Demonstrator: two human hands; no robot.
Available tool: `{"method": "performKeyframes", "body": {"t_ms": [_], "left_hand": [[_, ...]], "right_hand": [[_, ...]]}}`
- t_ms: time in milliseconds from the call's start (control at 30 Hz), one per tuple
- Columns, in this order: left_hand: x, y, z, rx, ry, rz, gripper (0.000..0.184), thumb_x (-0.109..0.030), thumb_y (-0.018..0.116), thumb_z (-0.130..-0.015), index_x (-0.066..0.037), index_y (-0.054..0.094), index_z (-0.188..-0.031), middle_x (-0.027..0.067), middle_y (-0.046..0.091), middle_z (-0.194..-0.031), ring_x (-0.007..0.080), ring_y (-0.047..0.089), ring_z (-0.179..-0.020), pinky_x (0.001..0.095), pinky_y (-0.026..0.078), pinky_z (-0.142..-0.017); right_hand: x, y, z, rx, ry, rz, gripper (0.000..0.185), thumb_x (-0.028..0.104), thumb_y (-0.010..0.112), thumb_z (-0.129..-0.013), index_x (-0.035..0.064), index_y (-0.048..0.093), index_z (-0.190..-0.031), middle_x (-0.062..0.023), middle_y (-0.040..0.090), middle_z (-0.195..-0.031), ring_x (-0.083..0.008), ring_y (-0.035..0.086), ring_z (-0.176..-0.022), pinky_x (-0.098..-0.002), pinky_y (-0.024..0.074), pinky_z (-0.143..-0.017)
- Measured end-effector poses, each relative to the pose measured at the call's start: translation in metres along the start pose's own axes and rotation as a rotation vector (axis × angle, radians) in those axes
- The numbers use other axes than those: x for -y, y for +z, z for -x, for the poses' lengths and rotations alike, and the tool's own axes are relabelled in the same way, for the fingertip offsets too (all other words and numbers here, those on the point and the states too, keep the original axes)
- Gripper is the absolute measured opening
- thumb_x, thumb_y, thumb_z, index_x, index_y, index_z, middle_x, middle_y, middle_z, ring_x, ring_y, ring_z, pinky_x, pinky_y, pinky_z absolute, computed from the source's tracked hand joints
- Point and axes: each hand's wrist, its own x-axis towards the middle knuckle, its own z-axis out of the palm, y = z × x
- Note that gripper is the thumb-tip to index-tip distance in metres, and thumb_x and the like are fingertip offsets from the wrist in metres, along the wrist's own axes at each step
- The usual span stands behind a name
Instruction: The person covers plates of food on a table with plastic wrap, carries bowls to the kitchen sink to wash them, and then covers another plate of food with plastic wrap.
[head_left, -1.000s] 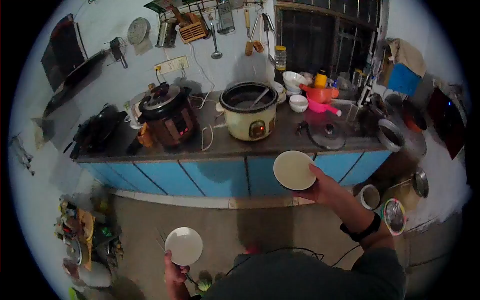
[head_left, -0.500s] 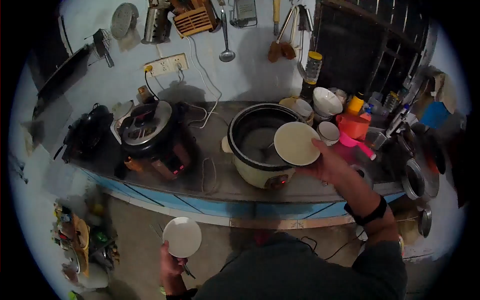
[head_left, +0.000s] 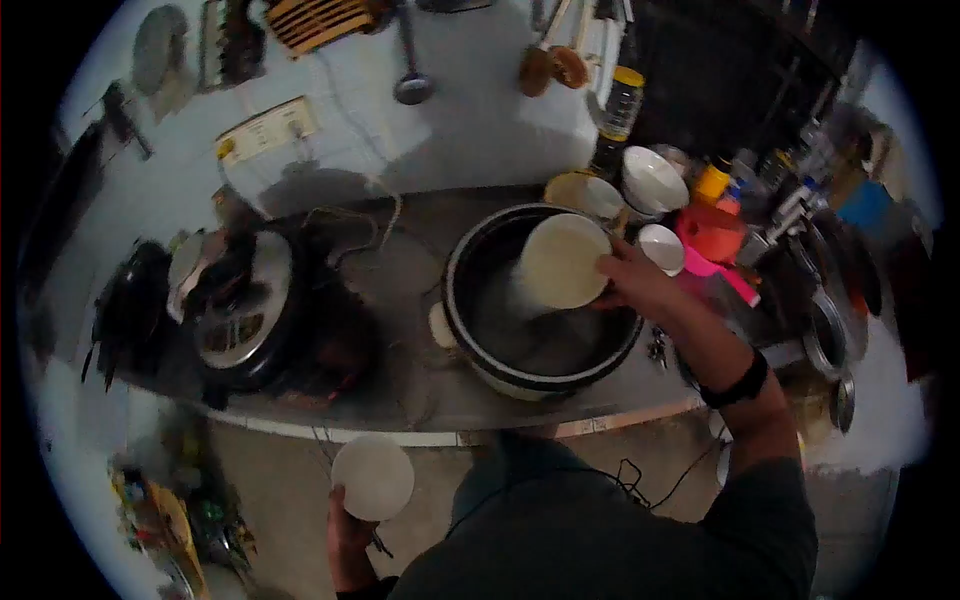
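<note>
While the right hand (head_left: 632, 276) grips a tilted bowl (head_left: 566, 262) over the open cooker (head_left: 478, 371) on the bench (head_left: 408, 290), the left hand (head_left: 350, 530), well apart, clasps a white bowl (head_left: 373, 478) at near left. Left along the bench stands a lidded cooker (head_left: 240, 335); small bowls (head_left: 660, 248) sit far right.

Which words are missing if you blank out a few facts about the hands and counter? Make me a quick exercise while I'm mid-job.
1. The right hand holds a tilted bowl over the open cooker, and the wristband on that arm is coloured ____.
2. The pale dish, low in the picture, is held in the ____ hand.
3. The jar near the dark window has a ____ lid.
4. The handle beside the small white bowl is coloured ____.

Missing words: black; left; yellow; pink.
</note>
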Motion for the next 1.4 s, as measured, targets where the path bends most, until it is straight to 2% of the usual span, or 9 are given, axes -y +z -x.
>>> {"method": "performKeyframes", "body": {"t_ms": [33, 133, 300, 400, 600, 1033, 1233, 1300, 1400], "left_hand": [[-0.004, 0.004, -0.009, -0.035, 0.115, -0.184, 0.059, -0.048, 0.046, -0.085, -0.004, 0.04, -0.123, 0.0097, 0.056, -0.104, 0.0201, 0.059, -0.079, 0.024, 0.045, -0.051], [-0.104, 0.061, -0.019, 0.027, -0.519, 0.476, 0.054, -0.046, 0.046, -0.087, -0.005, 0.041, -0.122, 0.009, 0.057, -0.098, 0.0154, 0.057, -0.071, 0.0237, 0.042, -0.047], [-0.082, 0.001, -0.042, 0.132, -0.786, 0.004, 0.064, -0.051, 0.053, -0.079, -0.013, 0.042, -0.129, 0.014, 0.061, -0.092, 0.0199, 0.056, -0.057, 0.0441, 0.053, -0.051], [-0.092, 0.018, -0.022, 0.209, -0.263, -0.015, 0.065, -0.053, 0.052, -0.079, -0.012, 0.043, -0.128, 0.0129, 0.061, -0.086, 0.018, 0.053, -0.051, 0.0413, 0.051, -0.046], [-0.107, 0.041, -0.03, 0.23, -0.51, 0.057, 0.063, -0.05, 0.052, -0.081, -0.011, 0.043, -0.129, 0.0136, 0.061, -0.089, 0.0193, 0.055, -0.056, 0.0395, 0.052, -0.049], [-0.106, 0.108, -0.023, 0.406, -0.602, -0.011, 0.057, -0.044, 0.05, -0.084, -0.01, 0.041, -0.129, 0.0153, 0.06, -0.095, 0.0226, 0.06, -0.071, 0.0349, 0.053, -0.057], [-0.082, 0.191, -0.01, 0.492, -0.831, -0.063, 0.053, -0.04, 0.048, -0.087, -0.009, 0.041, -0.129, 0.016, 0.06, -0.098, 0.0252, 0.062, -0.079, 0.0319, 0.053, -0.061], [-0.058, 0.226, 0.008, 0.923, -0.746, 0.478, 0.061, -0.049, 0.046, -0.082, -0.007, 0.038, -0.126, 0.0064, 0.056, -0.099, 0.0161, 0.054, -0.074, 0.0296, 0.045, -0.054], [-0.06, 0.291, 0.069, 0.677, -0.655, 0.317, 0.055, -0.045, 0.045, -0.084, -0.008, 0.04, -0.124, 0.0034, 0.056, -0.092, 0.0107, 0.048, -0.058, 0.0251, 0.036, -0.04]], "right_hand": [[-0.003, 0.0, -0.004, -0.001, -0.064, 0.096, 0.056, 0.019, 0.052, -0.081, 0.0076, 0.03, -0.132, -0.0119, 0.05, -0.115, -0.0242, 0.057, -0.095, -0.0379, 0.0526, -0.072], [-0.02, -0.005, -0.018, -0.18, -0.447, 0.776, 0.065, 0.01, 0.053, -0.074, 0.0077, 0.028, -0.134, -0.0163, 0.049, -0.117, -0.0271, 0.057, -0.092, -0.0372, 0.0506, -0.07], [-0.001, 0.028, 0.004, -0.281, -0.598, 1.222, 0.065, 0.006, 0.051, -0.074, 0.0172, 0.029, -0.134, -0.024, 0.044, -0.119, -0.0365, 0.059, -0.08, -0.0403, 0.0518, -0.068], [-0.005, 0.036, 0.012, -0.316, -0.818, 1.504, 0.065, 0.007, 0.05, -0.076, 0.0203, 0.027, -0.135, -0.0268, 0.039, -0.123, -0.0345, 0.059, -0.081, -0.0369, 0.0534, -0.065], [-0.01, 0.038, 0.017, -0.362, -0.924, 1.552, 0.069, 0.006, 0.053, -0.073, 0.0188, 0.026, -0.135, -0.0267, 0.036, -0.127, -0.0345, 0.058, -0.088, -0.037, 0.0532, -0.066], [-0.018, 0.009, 0.102, -0.285, -0.238, -0.29, 0.051, 0.011, 0.048, -0.081, -0.0015, 0.026, -0.126, -0.0206, 0.052, -0.107, -0.0303, 0.052, -0.102, -0.0407, 0.0433, -0.085], [-0.045, -0.039, 0.201, -0.06, -0.256, -0.047, 0.046, 0.014, 0.044, -0.085, -0.0009, 0.032, -0.126, -0.0183, 0.052, -0.109, -0.0276, 0.052, -0.102, -0.0371, 0.0414, -0.088], [-0.085, -0.066, 0.215, -0.062, -0.26, 0.034, 0.044, 0.013, 0.043, -0.085, 0.0003, 0.033, -0.126, -0.0182, 0.053, -0.109, -0.0269, 0.051, -0.103, -0.0371, 0.0409, -0.088], [-0.105, -0.115, 0.253, 0.03, -0.066, -0.234, 0.049, 0.012, 0.043, -0.084, -0.0002, 0.03, -0.13, -0.0192, 0.051, -0.113, -0.0269, 0.05, -0.105, -0.038, 0.041, -0.089]]}}
